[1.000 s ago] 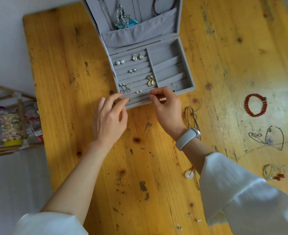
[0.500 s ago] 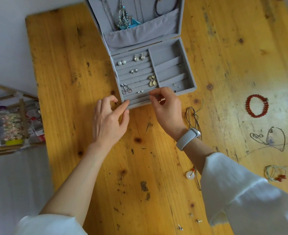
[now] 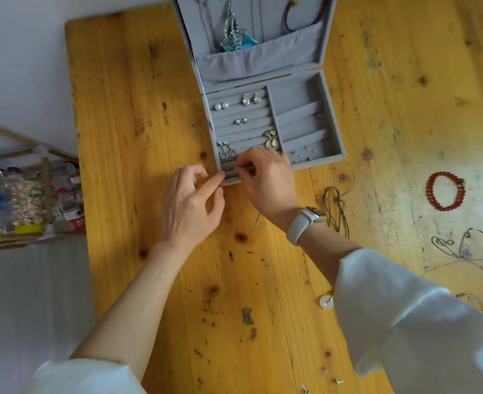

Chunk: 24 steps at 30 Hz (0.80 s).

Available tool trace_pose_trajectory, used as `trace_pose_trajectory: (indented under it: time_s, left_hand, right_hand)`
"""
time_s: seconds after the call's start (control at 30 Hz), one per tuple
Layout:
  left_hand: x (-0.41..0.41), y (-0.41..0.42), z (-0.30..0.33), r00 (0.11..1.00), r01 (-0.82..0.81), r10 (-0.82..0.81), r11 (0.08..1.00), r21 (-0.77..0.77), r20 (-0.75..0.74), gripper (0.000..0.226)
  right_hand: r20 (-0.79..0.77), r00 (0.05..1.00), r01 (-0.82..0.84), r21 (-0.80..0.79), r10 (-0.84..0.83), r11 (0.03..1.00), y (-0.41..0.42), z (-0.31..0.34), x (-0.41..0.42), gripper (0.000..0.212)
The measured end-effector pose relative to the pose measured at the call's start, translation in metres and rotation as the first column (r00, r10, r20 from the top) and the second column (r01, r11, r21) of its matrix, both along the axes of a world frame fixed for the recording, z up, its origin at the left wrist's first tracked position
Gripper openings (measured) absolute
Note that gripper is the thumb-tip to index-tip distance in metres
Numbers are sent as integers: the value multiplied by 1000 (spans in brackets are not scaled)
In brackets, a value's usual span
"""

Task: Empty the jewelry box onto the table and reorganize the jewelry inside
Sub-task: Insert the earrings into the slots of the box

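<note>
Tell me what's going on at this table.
A person is refilling an open grey jewelry box on a wooden table. Both hands work at its near left edge: the right hand and the left hand pinch a small earring at the front ring rolls. Several earring pairs already sit in the rolls. A red bracelet, a silver chain and a cord lie on the table, not yet put away.
</note>
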<state>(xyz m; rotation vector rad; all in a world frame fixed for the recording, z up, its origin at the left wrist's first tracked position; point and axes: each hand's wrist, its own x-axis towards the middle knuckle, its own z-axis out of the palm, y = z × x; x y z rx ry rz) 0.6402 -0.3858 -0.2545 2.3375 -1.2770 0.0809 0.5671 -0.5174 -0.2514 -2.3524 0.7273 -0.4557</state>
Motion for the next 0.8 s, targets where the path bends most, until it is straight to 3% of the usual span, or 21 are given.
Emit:
trace_pose_trajectory:
  time_s: [0.23,0.5,0.67,0.8]
  left_hand:
    - [3,3,-3,997,-71,69,995,-64,-32,22]
    - [-3,9,-11,987,-113,104,991,-66,-127,26]
    - [-12,15,-15,974,-149,134,986,-76,-181,27]
    - [-30,24,-14,951,-213,190,974,-75,-243,28]
  right_hand:
    - [-90,996,3,51,1,999,-1,2,5,8]
    - [-187,973,-134,9,134,991,-7,5,10,15]
    - [-144,973,-196,-98,181,976,-4,2,3,19]
    - [-37,991,-129,-108,126,986,-2,4,-14,20]
